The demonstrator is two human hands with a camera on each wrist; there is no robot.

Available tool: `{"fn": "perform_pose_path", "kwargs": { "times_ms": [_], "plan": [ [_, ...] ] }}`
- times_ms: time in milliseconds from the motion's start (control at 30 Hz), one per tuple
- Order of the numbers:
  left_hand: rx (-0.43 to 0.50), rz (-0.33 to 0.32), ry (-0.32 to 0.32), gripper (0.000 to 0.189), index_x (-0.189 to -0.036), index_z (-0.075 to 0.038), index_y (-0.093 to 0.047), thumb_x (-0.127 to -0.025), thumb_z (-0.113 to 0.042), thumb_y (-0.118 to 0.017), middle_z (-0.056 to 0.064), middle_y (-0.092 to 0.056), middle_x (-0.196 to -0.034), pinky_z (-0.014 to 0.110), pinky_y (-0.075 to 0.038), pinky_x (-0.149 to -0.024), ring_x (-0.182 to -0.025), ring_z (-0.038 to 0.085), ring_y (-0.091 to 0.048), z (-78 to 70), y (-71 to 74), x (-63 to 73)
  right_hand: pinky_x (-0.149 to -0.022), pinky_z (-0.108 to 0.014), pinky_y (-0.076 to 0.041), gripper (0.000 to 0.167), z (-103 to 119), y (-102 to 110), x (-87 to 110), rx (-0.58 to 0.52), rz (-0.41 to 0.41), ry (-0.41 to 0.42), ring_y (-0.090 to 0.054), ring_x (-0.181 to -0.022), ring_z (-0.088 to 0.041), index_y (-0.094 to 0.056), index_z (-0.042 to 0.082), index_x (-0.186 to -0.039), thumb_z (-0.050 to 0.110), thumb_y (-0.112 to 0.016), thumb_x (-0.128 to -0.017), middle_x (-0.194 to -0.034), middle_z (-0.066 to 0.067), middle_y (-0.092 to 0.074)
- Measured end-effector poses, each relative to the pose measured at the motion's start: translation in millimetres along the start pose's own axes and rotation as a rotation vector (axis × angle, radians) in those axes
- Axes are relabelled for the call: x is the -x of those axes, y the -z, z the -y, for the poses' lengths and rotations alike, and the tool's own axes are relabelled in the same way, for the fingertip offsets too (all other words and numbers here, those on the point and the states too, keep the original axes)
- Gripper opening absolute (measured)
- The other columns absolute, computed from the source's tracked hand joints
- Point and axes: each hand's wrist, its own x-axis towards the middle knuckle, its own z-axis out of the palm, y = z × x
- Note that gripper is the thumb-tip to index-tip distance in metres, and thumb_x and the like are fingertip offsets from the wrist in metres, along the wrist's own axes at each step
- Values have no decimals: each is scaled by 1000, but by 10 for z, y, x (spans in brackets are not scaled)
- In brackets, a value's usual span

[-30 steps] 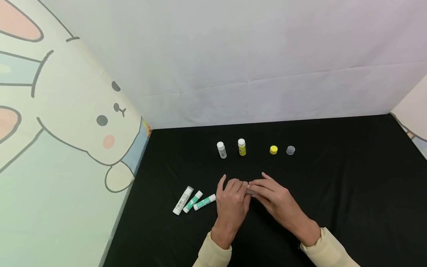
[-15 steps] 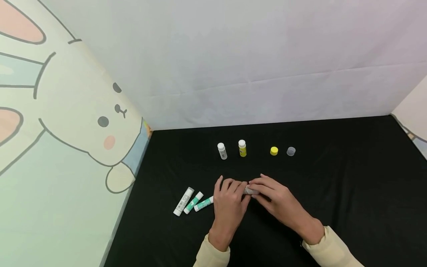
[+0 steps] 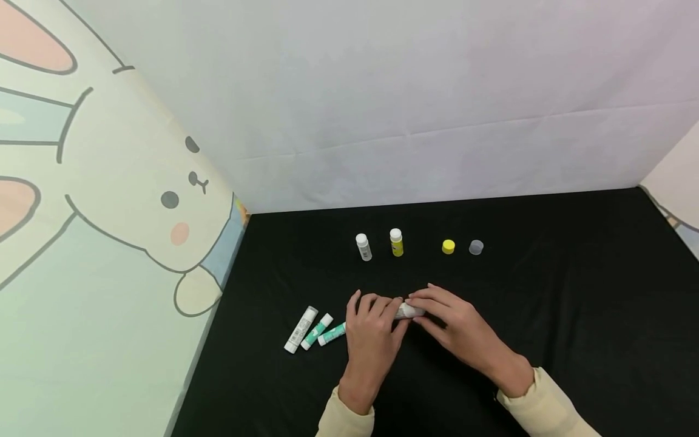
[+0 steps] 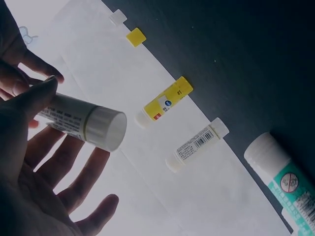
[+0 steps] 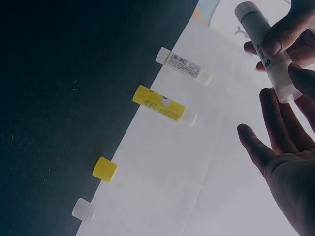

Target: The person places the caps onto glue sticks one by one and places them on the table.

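A white glue stick (image 3: 406,311) with printed text lies level between both hands, above the black table. My left hand (image 3: 371,349) grips its left part with thumb and fingers; a translucent end (image 4: 109,130) sticks out past that grip in the left wrist view. At the other end, my right hand (image 3: 459,331) pinches the stick between thumb and fingertips. In the right wrist view, the thumb and fingers of the right hand (image 5: 290,162) are about the stick's lower end (image 5: 287,91).
Upright behind the hands stand a white glue stick (image 3: 363,247) and a yellow one (image 3: 397,243), both white-topped. To their right sit a yellow cap (image 3: 448,246) and a clear cap (image 3: 476,247). A larger white stick (image 3: 301,329) and two green-and-white sticks (image 3: 317,331) lie at left.
My left hand has shifted slightly left, over part of the nearest green-and-white stick. More of the held glue stick now shows between the hands. The right hand stays nearly in place.
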Motion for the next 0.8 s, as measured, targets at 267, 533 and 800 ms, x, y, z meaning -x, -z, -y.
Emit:
{"fn": "perform_pose_path", "kwargs": {
  "times_ms": [267, 533, 800],
  "plan": [
    [-15, 24, 22, 34, -103, -18, -83, -78, -34, -97, -3, -78, -97, 57, -53, -103, -95, 21, -67, 4, 38, 27, -120, -20, -35, 58, 0, 28, -22, 9, -47, 11, -72, -108, -26, -76, 5, -118, -8, -94, -65, -122, -6, -73],
    [-73, 106, 79, 33, -101, -18, -82, -77, -36, -96, -2, -76, -94, 56, -53, -102, -95, 22, -67, 1, 59, 62, -119, -20, -36, 57, -46, 44, 7, 25, -49, -5, -73, -108, -25, -77, 6, -119, -5, -95, -66, -122, -5, -73],
    [-116, 135, 112, 34, -99, -19, -81, -74, -36, -98, -2, -76, -95, 55, -52, -102, -95, 22, -68, 58, 56, 134, -119, -17, -34, 54, -116, 85, 20, 68, -64, -24, -73, -105, -23, -77, 5, -118, -5, -94, -68, -121, -5, -73]
  ]
}}
